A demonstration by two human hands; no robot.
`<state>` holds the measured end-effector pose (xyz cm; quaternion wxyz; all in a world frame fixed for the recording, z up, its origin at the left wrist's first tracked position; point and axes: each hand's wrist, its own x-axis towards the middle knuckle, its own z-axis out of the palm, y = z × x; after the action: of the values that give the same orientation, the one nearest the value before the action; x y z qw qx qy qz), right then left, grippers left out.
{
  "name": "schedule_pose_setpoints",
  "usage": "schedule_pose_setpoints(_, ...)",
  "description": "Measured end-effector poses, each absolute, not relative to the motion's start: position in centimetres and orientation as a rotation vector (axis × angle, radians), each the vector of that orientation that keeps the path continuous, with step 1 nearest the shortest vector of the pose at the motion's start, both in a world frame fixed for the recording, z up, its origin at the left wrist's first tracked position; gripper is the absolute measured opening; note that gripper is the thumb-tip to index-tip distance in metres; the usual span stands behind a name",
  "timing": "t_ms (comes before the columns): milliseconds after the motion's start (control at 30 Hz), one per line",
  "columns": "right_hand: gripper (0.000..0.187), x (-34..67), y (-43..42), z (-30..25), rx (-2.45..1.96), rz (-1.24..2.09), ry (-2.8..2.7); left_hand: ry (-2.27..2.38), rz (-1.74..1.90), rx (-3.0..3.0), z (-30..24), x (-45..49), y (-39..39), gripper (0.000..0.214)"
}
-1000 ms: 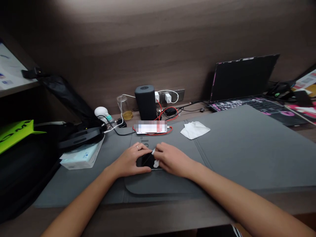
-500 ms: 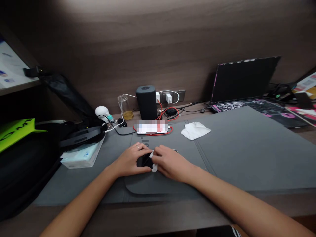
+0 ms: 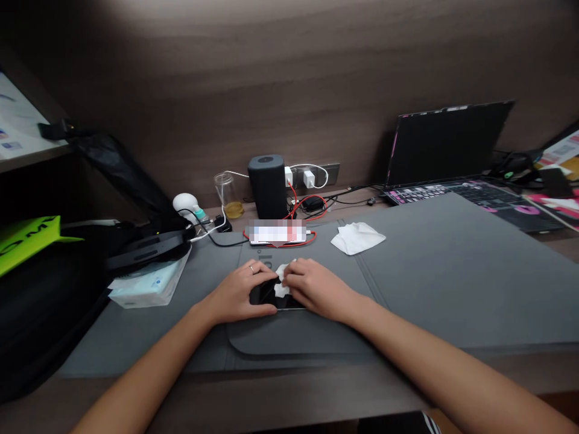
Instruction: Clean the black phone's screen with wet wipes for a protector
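Observation:
A phone (image 3: 293, 302) with a dark glossy screen lies flat on the grey desk mat (image 3: 434, 283). My left hand (image 3: 237, 293), a ring on one finger, grips the phone's left end between thumb and fingers. Crumpled white tissue (image 3: 281, 290) is pinched in the fingers of my right hand (image 3: 319, 291) and rests against the screen. The right hand covers the phone's right end. Beyond the hands, a second white tissue (image 3: 358, 239) lies spread on the mat.
A white device with a red cable (image 3: 278, 233) sits behind the hands, before a black speaker (image 3: 268, 188) and a glass jar (image 3: 230, 196). At left are a tissue pack (image 3: 151, 284) and a black bag (image 3: 40, 325). An open laptop (image 3: 447, 150) stands back right.
My right hand has shifted slightly up and away on the phone with the tissue, so more of the screen's near edge shows. My left hand keeps its hold.

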<state>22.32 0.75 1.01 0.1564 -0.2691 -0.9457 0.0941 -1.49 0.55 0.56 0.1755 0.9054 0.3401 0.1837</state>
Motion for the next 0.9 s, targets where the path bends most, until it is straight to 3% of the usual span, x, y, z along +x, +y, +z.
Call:
schedule_pose_setpoints(133, 0.018, 22.10, 0.35, 1.30, -0.590, 0.288, -2.763, 0.975, 0.526, 2.554, 0.40, -1.57, 0.60, 0.062)
schedule_pose_setpoints(267, 0.025, 21.94, 0.14, 1.44, -0.734, 0.252, -2.723, 0.992, 0.521, 2.556, 0.24, -1.68, 0.62, 0.067)
schedule_pose_setpoints(567, 0.037, 21.86, -0.16, 1.46, -0.576, 0.275, -2.788, 0.969, 0.515, 2.571, -0.13, -1.85, 0.80, 0.066)
schedule_pose_setpoints(700, 0.051, 21.87, -0.25, 1.57, -0.470, 0.342, -2.839, 0.979, 0.494, 2.584, -0.20, -1.91, 0.81, 0.066)
schedule_pose_setpoints(900, 0.055, 21.94, -0.23, 1.30, -0.552, 0.367, -2.817, 0.972, 0.504, 2.591, -0.33, -1.93, 0.85, 0.068)
